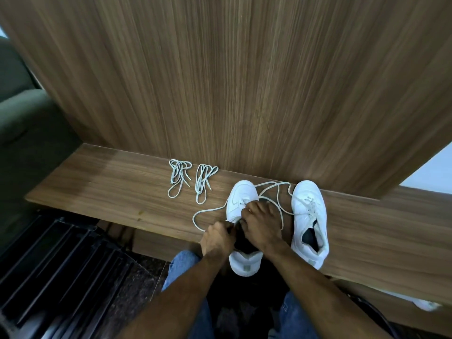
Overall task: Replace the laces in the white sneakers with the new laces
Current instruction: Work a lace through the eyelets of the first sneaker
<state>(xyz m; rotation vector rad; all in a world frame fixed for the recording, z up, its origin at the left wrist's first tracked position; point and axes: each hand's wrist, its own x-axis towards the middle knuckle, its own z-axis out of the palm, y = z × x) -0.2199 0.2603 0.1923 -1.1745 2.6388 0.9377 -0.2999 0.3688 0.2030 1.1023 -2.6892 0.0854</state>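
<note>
Both hands work the left sneaker (241,199) on the table (110,189): left hand (216,237) grips its collar, right hand (260,221) pinches the lace (203,214). 2 new laces (190,179) lie near. Risk: a hard pull drags the shoe off the edge.

Both hands (217,237) (260,222) work the left sneaker's (241,199) lace (208,211).

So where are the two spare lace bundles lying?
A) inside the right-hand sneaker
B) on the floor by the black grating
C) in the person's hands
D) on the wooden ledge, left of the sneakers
D: both lace bundles lie side by side on the wooden ledge, left of the sneaker that both hands are working on.
</note>
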